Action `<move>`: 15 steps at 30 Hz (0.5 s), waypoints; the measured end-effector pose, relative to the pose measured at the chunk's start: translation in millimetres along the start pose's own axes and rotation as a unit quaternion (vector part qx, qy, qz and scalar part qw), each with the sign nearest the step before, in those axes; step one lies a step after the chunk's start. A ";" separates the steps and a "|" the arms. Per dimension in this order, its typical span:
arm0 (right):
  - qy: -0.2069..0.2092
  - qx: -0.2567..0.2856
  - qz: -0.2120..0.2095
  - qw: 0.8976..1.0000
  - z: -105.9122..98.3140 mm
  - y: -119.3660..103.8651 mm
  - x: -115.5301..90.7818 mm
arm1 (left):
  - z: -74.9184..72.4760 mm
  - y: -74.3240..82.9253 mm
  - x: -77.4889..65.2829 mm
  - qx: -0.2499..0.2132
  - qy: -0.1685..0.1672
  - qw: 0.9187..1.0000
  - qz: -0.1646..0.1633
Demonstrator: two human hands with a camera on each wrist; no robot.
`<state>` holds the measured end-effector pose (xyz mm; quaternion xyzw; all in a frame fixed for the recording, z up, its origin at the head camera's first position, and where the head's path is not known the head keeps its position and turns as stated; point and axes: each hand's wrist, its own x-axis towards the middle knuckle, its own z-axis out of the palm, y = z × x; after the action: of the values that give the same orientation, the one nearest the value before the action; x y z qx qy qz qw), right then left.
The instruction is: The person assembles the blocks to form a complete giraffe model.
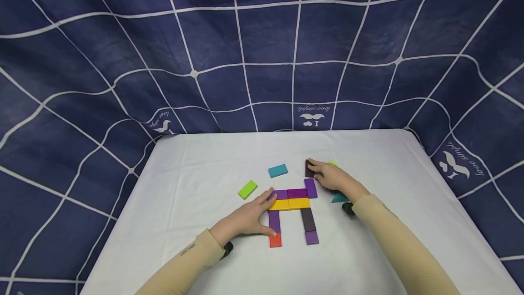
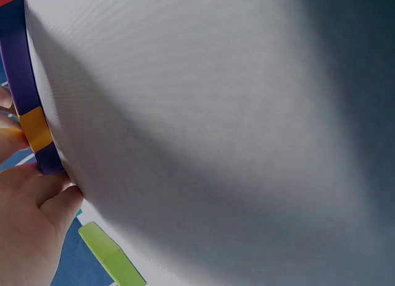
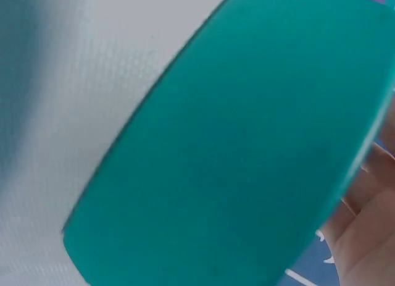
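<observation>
Flat coloured blocks lie joined in a figure on the white cloth in the head view. My left hand (image 1: 255,215) spreads along its left side, fingers over a purple block (image 1: 280,193) and a yellow block (image 1: 280,205), thumb by the red block (image 1: 275,241). In the left wrist view the left hand (image 2: 37,212) touches the figure's edge. My right hand (image 1: 330,175) grips a dark brown block (image 1: 309,169) between fingers and thumb, just beyond a tilted purple block (image 1: 310,188). In the right wrist view a teal block (image 3: 228,144) hides part of the right hand (image 3: 370,218).
A blue block (image 1: 278,170) and a green block (image 1: 248,189) lie loose beyond the left hand. The teal block (image 1: 340,197) sits under the right wrist, and a yellow-green piece (image 1: 333,163) peeks out behind the right hand. A dark blue curtain (image 1: 266,81) surrounds the table.
</observation>
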<state>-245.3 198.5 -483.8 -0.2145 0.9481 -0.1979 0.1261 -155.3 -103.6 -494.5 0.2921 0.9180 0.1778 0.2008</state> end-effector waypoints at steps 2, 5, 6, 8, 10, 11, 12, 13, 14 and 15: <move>-0.005 0.002 0.004 1.000 1.7 -0.3 -1.0 | 1.1 -0.4 0.5 0.001 -0.001 1.000 0.000; -0.018 0.009 0.016 1.000 3.4 -1.1 -4.0 | 2.1 -0.8 1.5 0.001 -0.001 1.000 -0.001; -0.022 0.011 0.019 1.000 4.0 -1.4 -5.0 | 2.5 -1.1 1.7 0.000 -0.001 1.000 -0.001; -0.030 0.014 0.023 0.999 4.8 -1.6 -7.1 | 2.6 -1.2 2.0 -0.002 -0.001 1.000 -0.003; -0.034 0.016 0.019 0.999 5.3 -1.5 -8.9 | 2.4 -1.2 1.9 -0.002 -0.001 1.000 -0.006; -0.034 0.016 0.019 0.999 5.5 -1.5 -9.5 | 2.5 -1.2 1.8 -0.002 -0.002 1.000 -0.006; -0.032 0.014 0.016 0.999 5.8 -1.0 -9.9 | 2.0 -0.9 1.8 -0.003 -0.002 1.000 -0.007; -0.031 0.016 0.013 0.999 6.0 -0.7 -10.3 | 1.7 -0.6 1.8 -0.002 -0.002 1.000 -0.008; -0.030 0.018 0.013 0.999 6.2 -0.6 -10.8 | 1.4 -0.4 1.9 -0.002 -0.002 1.000 -0.008; -0.029 0.022 0.013 0.999 6.5 -0.5 -11.0 | 1.4 -0.2 2.0 -0.001 -0.003 1.000 -0.007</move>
<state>-233.4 201.0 -487.7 -0.2050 0.9422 -0.2104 0.1613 -156.2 -102.3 -496.4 0.2857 0.9193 0.1769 0.2050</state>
